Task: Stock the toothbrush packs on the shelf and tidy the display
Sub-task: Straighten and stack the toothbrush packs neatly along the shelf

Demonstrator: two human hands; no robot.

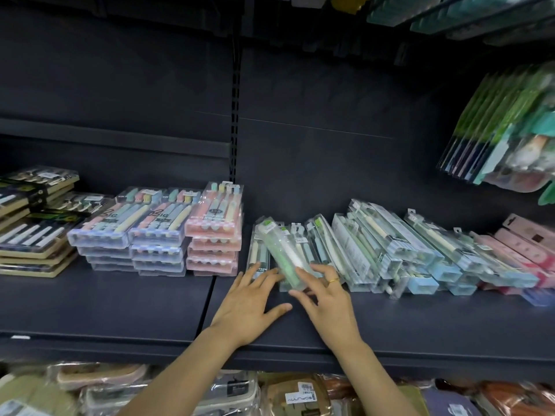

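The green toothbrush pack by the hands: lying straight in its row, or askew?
Askew: the green toothbrush pack lies diagonally across the neighbouring packs.

"BIG" is showing in large script on the clear lids of two pastel toothbrush multipacks [120, 223] at the left of the shelf [120, 304], one word per pack, first letter partly cut by glare. A white label on a tan pouch [295, 396] on the lower shelf is showing dark letters, upside down and too blurred to be sure of. Small print is sitting on the pink toothbrush pack [214, 217], the black-banded packs [33, 205] at far left and the green toothbrush pack [279, 250] by the hands, all of it too small to read.
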